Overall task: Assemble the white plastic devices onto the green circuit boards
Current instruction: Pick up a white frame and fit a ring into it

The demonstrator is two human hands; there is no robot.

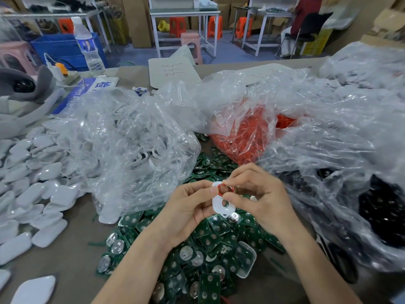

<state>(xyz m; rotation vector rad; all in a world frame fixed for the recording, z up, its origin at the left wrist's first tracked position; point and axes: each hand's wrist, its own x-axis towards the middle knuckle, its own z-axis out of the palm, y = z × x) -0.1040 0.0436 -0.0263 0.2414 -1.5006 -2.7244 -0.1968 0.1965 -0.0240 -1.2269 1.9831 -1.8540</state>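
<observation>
My left hand (186,207) and right hand (260,200) pinch a white plastic piece (219,206) bearing an orange ring (226,185), green circuit boards (210,240) heaped beneath my fingers.

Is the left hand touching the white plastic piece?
Touching. The head view shows the left hand pinching the white plastic piece by its edge.

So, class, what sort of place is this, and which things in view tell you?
Probably a small electronics assembly workshop: a heap of green circuit boards, piles of white plastic covers, workbenches behind. The left hand and right hand hold a white plastic frame.
</observation>
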